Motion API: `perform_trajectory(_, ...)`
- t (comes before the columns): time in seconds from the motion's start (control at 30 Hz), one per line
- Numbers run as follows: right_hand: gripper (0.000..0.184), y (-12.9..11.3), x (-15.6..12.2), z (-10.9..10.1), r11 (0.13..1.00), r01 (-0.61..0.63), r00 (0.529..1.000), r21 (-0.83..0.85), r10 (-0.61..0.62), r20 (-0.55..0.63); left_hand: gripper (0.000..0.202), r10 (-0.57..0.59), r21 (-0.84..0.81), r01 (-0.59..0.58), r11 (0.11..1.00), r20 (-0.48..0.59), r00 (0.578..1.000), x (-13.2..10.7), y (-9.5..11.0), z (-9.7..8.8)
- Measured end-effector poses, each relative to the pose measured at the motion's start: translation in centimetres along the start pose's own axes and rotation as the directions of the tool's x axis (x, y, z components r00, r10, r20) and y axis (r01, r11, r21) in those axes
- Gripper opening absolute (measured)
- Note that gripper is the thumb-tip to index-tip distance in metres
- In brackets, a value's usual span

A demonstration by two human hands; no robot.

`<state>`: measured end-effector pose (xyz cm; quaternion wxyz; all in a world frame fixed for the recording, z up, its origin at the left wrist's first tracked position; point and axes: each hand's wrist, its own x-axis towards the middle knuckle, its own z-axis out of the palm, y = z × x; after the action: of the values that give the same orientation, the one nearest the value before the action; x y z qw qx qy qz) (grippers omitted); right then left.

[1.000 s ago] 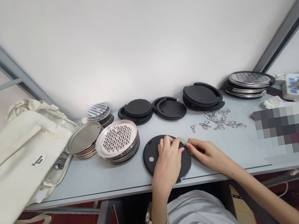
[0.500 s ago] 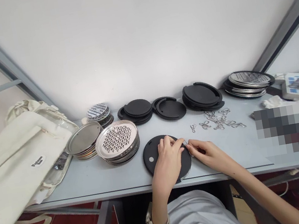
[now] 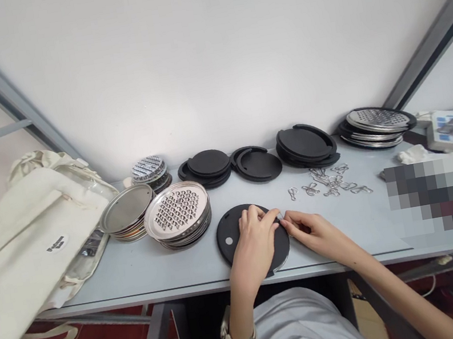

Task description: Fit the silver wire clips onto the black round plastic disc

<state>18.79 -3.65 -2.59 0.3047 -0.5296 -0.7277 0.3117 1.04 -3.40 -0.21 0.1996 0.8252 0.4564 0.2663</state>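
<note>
One white wall [image 3: 209, 68] rises beyond the black disc [image 3: 231, 226], which lies on the grey worktop [image 3: 348, 224] near its front edge. Far left of the disc sits a cream bag [image 3: 32, 231]; nearer left, stacked metal graters [image 3: 178, 215]. Across the disc lies the left hand [image 3: 254, 240]; whether its grip pinches anything, I cannot tell. At the disc's right rim, the right hand [image 3: 313, 231], its grip narrow, holds a wire clip [image 3: 279, 216].

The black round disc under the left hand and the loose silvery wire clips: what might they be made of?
Flat black round disc: probably plastic, its surface matte and even; rubber is possible. Silvery bent-wire clips: likely metal, thin and shiny.
</note>
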Motion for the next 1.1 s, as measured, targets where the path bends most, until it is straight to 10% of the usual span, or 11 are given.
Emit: perform_trajectory(1.1, 0.034, 0.29, -0.07, 0.07, 0.999, -0.017, 1.000, 0.036, 0.017, 0.014, 0.029, -0.006, -0.002, 0.006, 1.000, -0.009, 1.000, -0.09, 0.00, 0.07)
